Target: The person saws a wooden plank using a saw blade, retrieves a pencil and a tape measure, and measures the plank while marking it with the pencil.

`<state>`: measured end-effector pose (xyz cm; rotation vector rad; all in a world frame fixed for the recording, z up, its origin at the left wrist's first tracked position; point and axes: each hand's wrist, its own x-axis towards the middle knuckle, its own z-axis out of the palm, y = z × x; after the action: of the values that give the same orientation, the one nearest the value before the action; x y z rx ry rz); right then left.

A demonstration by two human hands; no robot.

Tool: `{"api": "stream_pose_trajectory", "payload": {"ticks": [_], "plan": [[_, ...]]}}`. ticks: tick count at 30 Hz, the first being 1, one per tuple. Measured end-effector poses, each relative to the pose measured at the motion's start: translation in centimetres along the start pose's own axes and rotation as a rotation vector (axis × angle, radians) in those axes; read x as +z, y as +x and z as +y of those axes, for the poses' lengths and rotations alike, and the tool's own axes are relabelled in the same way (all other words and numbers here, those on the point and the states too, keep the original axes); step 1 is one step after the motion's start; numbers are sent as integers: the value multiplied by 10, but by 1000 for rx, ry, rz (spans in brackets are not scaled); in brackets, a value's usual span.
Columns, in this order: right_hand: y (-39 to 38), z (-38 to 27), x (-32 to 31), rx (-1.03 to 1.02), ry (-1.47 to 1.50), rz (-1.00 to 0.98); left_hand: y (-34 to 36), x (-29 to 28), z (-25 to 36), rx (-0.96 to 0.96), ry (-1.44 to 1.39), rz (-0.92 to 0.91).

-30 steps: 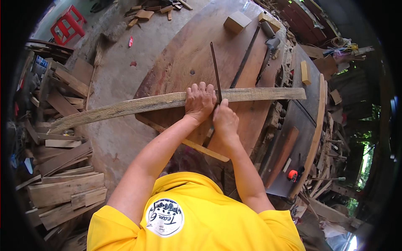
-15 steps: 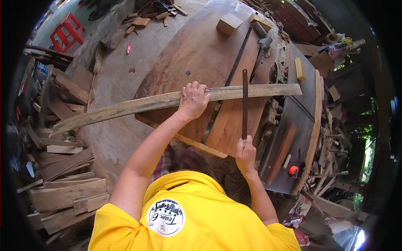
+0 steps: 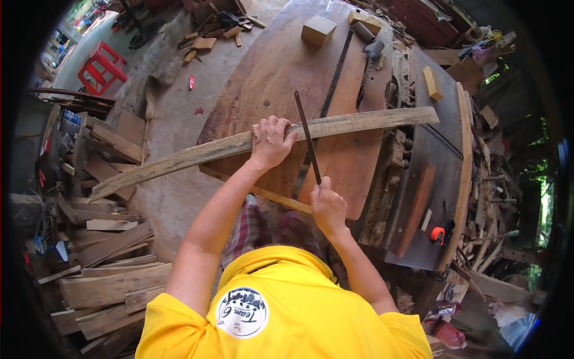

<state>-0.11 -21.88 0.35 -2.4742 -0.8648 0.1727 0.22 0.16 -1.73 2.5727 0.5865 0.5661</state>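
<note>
left hand (image 3: 270, 141) presses flat on a long weathered plank (image 3: 359, 122), fingers spread and curled over its top edge, thumb toward the right – gripping it down, not lifting. plank runs across the round wooden tabletop (image 3: 269, 78) from lower left to upper right, left end hanging well past the table edge over the concrete floor (image 3: 173, 119), right end reaching onto the darker saw bench (image 3: 436, 173). right hand (image 3: 327, 206) is closed in a fist around the lower end of a thin dark metal bar (image 3: 307, 136) – a file or straight blade, cannot tell which – which stands tilted up and away, its upper part crossing in front of the plank just right of the left hand. whether the bar touches the plank cannot be told. a narrow pale strip of wood (image 3: 281, 198) lies under the arms near the table edge. farther up the table: a square wood block (image 3: 317, 30), a long dark metal rail (image 3: 335, 75), a hammer-like tool (image 3: 369, 54). a small yellowish block (image 3: 433, 83) sits on the bench, an orange tape measure (image 3: 438, 234) near its lower edge. stacked offcut boards (image 3: 107, 281) fill the left side, a red plastic stool (image 3: 101, 66) at upper left. person wears a yellow shirt (image 3: 287, 311).
</note>
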Motion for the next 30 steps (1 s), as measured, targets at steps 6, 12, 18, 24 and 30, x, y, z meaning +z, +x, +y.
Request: {"api": "stream_pose_trajectory", "payload": {"ticks": [6,12,18,24,30], "plan": [[2,-8,2,8,-49,-53,0,5,8,-66,28,54],[6,-20,10,24,-246,-105,-4,7,4,-6,163,141],[68,-15,37,-7,-271,14,3,14,15,-9,274,139],[13,-23,16,54,-280,-123,2,18,2,-37,310,209],[68,-21,29,34,-294,-54,4,23,13,-24,301,167]]}}
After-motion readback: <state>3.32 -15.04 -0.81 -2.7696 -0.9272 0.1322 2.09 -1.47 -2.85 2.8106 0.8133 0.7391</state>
